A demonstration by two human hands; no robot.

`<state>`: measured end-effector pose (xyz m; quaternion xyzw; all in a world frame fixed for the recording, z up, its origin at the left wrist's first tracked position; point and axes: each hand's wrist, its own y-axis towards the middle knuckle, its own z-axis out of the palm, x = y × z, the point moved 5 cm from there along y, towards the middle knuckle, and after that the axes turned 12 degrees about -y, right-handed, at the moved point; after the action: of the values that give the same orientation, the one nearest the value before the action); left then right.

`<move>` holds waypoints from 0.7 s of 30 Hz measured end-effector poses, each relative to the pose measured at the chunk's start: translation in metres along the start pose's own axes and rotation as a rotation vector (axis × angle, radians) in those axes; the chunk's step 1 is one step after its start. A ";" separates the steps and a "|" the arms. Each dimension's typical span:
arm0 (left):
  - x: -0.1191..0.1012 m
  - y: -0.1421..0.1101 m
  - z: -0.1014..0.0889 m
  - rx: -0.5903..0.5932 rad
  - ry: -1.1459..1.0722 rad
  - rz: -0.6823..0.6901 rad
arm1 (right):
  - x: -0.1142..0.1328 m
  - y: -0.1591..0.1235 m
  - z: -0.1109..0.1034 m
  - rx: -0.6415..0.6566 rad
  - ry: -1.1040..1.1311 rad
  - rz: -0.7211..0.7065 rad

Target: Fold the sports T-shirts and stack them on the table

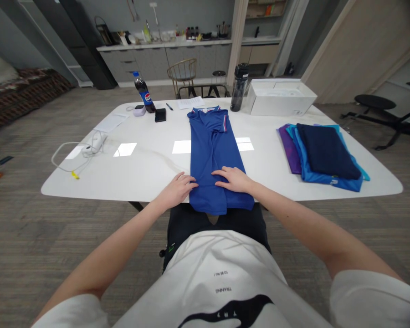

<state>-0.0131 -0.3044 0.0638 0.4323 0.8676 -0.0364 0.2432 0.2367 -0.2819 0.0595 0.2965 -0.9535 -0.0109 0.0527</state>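
A blue polo shirt (pixel 217 152) lies lengthwise on the white table (pixel 150 171), folded into a long strip. Its collar and a sleeve trimmed in red and white are at the far end. The hem hangs over the near edge towards my lap. My left hand (pixel 177 190) rests at the shirt's left edge, fingers stretched out and fingertips touching the cloth. On the shirt's right half lies my right hand (pixel 235 179), with its fingers apart and pointing left. Neither hand visibly grips the fabric.
To the right is a stack of folded clothes (pixel 328 150). Behind the shirt stand a dark bottle (pixel 239 89) and a white box (pixel 280 100). A cola bottle (pixel 145 94), a black wallet-like item (pixel 160 115) and a white power strip with cable (pixel 94 144) are at left.
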 end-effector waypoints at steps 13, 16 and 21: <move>0.002 -0.004 0.011 0.168 -0.443 0.002 | -0.060 -0.088 -0.012 0.132 0.344 -0.047; 0.004 0.000 0.009 0.188 -0.463 0.019 | -0.065 -0.095 -0.012 0.167 0.362 -0.060; 0.005 0.007 0.007 0.199 -0.498 0.045 | -0.063 -0.085 -0.009 0.183 0.275 -0.072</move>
<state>-0.0077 -0.2984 0.0563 0.4509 0.7633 -0.2216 0.4062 0.3376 -0.3162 0.0578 0.3329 -0.9230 0.1150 0.1549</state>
